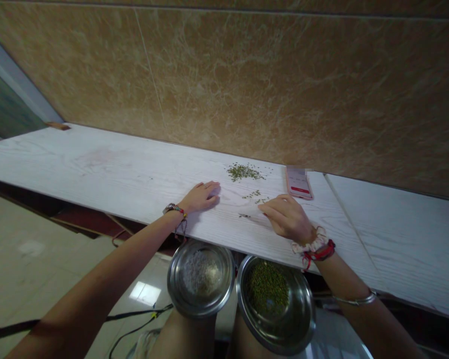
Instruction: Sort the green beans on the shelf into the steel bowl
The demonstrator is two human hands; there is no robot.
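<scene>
My left hand (202, 196) lies palm down on the white wood-grain table (134, 164), fingers stretched out and a little apart, holding nothing. To its right, my right hand (286, 218) is bent over the table with its fingertips pinched. A pale, thin shape shows beside those fingertips; what it is I cannot make out. A few small green beans (261, 200) lie just beyond the pinch, with several dark bits (244, 216) left of it. Farther back is a loose heap of green beans (244, 172).
Below the table edge, a steel bowl (174, 279) with whitish bits rests over my left leg. A second steel bowl (303, 319), containing green beans, sits over my right leg. A phone (299, 183) lies near the brown marbled wall (247, 89). A cable (134, 319) hangs at lower left.
</scene>
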